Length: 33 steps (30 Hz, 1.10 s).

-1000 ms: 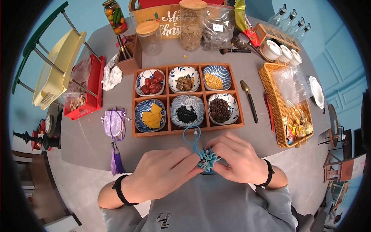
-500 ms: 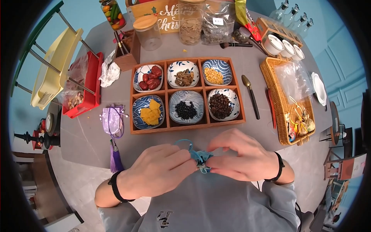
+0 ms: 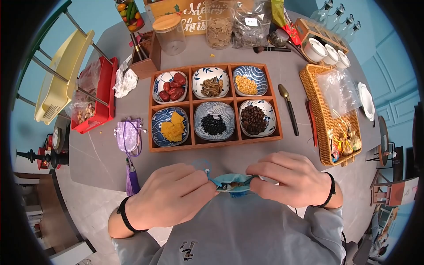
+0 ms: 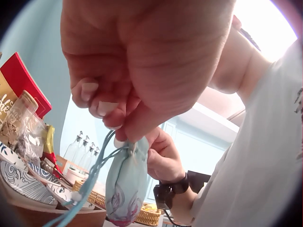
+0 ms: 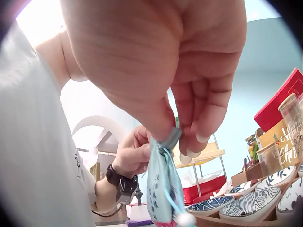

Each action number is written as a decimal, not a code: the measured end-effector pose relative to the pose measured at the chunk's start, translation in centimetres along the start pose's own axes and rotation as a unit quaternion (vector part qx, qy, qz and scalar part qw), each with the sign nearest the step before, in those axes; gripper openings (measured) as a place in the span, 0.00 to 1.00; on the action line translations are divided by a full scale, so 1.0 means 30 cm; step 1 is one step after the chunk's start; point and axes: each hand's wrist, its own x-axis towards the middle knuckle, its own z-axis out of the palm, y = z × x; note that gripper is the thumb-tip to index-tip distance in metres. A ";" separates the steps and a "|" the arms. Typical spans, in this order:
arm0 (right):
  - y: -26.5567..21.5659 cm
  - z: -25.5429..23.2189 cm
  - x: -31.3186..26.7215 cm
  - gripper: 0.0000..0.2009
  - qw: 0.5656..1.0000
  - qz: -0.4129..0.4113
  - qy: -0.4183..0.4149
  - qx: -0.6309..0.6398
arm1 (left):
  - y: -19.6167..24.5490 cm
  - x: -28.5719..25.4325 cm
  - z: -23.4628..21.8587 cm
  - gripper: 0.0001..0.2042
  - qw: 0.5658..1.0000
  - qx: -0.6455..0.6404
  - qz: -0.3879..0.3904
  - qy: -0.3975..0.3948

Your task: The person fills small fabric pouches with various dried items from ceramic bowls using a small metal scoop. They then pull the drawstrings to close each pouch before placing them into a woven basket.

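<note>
A light-blue drawstring pouch [image 3: 236,178] hangs between both hands in front of the person's chest, its mouth spread wide. My left hand [image 3: 179,193] pinches one side of the rim, and my right hand [image 3: 289,179] pinches the opposite side. In the left wrist view the pouch [image 4: 127,182] shows a purple and pink pattern, and blue cords trail from it. The right wrist view shows a white bead [image 5: 185,219] on a cord beside the pouch. Some brownish contents show inside the mouth in the head view.
Ahead lies a wooden divided tray [image 3: 190,147] of small bowls holding dried ingredients. To the left are a purple pouch [image 3: 128,137] with a tassel and a red bin [image 3: 104,95]. A spoon [image 3: 289,110] and a wicker basket [image 3: 324,145] lie right. Jars [image 3: 170,35] stand behind.
The pouch's gathered mouth has been pulled apart into a wide opening. Both hands have moved away from each other, the right one farther to the right.
</note>
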 end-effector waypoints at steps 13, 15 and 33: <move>-0.004 0.009 -0.026 0.11 1.000 0.003 -0.028 -0.013 | 0.018 -0.022 0.005 0.12 0.999 0.039 0.013 0.002; -0.005 0.016 -0.022 0.12 0.999 -0.009 0.000 -0.034 | 0.013 -0.018 0.017 0.13 0.997 0.049 0.015 0.052; -0.004 0.062 -0.013 0.13 0.992 -0.055 0.100 -0.054 | 0.013 -0.042 0.051 0.12 0.994 0.086 0.062 0.032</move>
